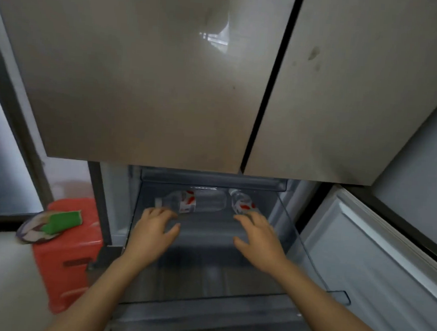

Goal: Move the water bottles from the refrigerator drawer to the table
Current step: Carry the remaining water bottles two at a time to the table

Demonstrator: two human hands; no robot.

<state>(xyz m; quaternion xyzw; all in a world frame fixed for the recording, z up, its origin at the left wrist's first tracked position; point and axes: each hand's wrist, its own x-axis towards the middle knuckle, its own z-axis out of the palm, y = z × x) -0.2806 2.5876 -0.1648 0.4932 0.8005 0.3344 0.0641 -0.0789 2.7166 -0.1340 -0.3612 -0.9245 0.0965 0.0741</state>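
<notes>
Two clear water bottles with red and white labels lie on their sides at the back of the pulled-out refrigerator drawer point(307, 251). The left bottle point(196, 201) lies crosswise with its cap to the left. The right bottle point(242, 203) points its cap toward the back. My left hand point(153, 232) reaches into the drawer with its fingers spread, fingertips at the left bottle's neck. My right hand point(257, 236) is spread too, its fingertips at the lower end of the right bottle. Neither hand grips a bottle.
The refrigerator's two upper doors point(166, 84) are closed above the drawer. A lower door point(376, 256) stands open at the right. A red plastic stool point(71, 256) with a green sponge and a bag on it stands to the left of the drawer.
</notes>
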